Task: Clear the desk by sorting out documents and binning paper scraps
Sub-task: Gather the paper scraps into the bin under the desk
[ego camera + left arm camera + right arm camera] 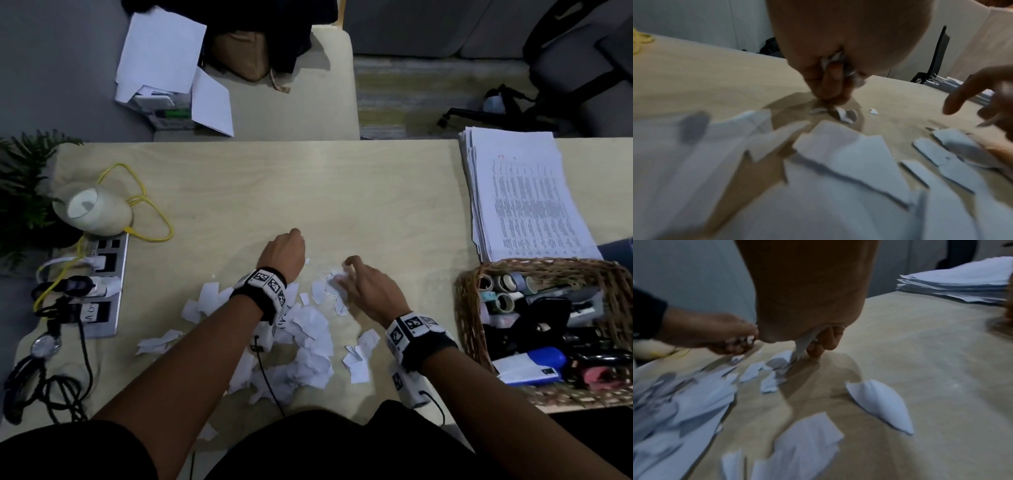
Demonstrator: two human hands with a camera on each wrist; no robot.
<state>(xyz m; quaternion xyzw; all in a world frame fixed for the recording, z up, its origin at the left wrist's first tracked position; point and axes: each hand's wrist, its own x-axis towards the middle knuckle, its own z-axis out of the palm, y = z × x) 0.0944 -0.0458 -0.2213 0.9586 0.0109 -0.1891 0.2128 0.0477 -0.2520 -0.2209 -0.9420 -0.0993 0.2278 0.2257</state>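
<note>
Scrap pile (308, 346) lower centre on tabletop (342, 192), nearer left hand (284, 251); both grips, right hand (368, 291) too, pinching scraps.

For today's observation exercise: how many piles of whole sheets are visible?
2. One stack at the desk's right end; one pile on the chair beyond it. Others may be hidden.

desk (308, 192) viewed steeply from overhead, facing 12 o'clock, wrist views set low and close, paper scraps (838, 162) shared by all
</note>
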